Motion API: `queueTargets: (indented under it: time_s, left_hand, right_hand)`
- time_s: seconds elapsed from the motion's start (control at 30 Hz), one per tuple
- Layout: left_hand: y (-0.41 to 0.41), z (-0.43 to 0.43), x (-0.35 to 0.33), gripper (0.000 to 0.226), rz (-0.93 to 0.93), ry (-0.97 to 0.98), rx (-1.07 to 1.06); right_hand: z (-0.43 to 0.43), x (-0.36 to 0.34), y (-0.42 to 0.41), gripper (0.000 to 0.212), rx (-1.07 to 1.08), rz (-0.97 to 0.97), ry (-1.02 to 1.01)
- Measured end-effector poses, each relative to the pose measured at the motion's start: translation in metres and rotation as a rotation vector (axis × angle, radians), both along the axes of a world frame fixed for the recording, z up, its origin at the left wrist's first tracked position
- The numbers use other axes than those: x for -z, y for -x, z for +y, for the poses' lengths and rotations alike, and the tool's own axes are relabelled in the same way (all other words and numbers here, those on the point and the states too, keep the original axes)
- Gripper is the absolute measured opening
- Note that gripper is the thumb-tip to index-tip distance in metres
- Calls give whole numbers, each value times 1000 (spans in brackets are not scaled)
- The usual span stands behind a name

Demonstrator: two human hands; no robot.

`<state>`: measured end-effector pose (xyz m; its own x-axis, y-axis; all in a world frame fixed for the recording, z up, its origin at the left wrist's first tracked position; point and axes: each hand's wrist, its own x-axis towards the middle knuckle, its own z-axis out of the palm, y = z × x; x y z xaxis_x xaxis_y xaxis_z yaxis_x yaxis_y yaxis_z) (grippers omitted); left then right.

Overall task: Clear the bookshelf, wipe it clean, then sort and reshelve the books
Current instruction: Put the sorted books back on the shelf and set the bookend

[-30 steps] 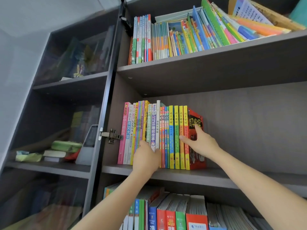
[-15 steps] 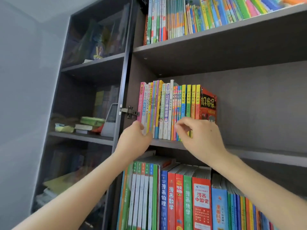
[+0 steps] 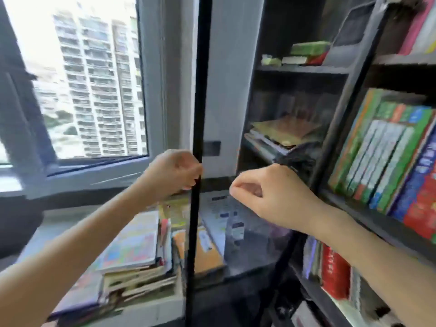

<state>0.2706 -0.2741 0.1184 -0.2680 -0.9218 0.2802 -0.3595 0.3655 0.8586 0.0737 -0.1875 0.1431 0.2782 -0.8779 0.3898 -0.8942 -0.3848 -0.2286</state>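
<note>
A person's left hand [image 3: 174, 171] is gripping the black edge of the bookshelf's [image 3: 342, 114] glass door [image 3: 197, 90], fingers clamped round it, while the right hand [image 3: 271, 197] is hovering alongside, fingers curled together on apparently nothing. With stacked books [image 3: 134, 251] lying on the window ledge [image 3: 54, 223] and upright books [image 3: 382, 149] filling the shelves at right, clearing is looking only partly done, with wiping and sorting not yet begun.

high-rise flat room, dark bookshelf [image 3: 349, 72] of children's books [image 3: 387, 147], window [image 3: 77, 79] facing apartment towers [image 3: 99, 90]
</note>
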Motion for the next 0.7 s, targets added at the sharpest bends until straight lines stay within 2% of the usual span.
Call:
queueTargets:
  time_s: [0.17,0.3,0.4,0.53,0.63,0.7]
  left_hand:
    - [-122,1,57,17,-76,-109,-328]
    - [-187,-11,123,19,-136,-294,-513]
    - [-218,-27,181,22,-163,-455,-570]
    - [-246,-68,256,28,-200,-602,-573]
    - [-252,-106,288,21,-190,-655,-526]
    - [-256,-128,297,17,-120,-765,-463]
  right_hand:
    - [-22,70,-83,20,-166,-132,-223]
    - [-40,127,-131,24,-179,-244,-363]
    - [-67,176,-158,25,-89,-260,-474]
    - [-125,237,-187,28,153,-257,-602]
    - [-168,266,-205,34,335,-208,-621]
    - [-191,283,-217,41,427,-175,-667]
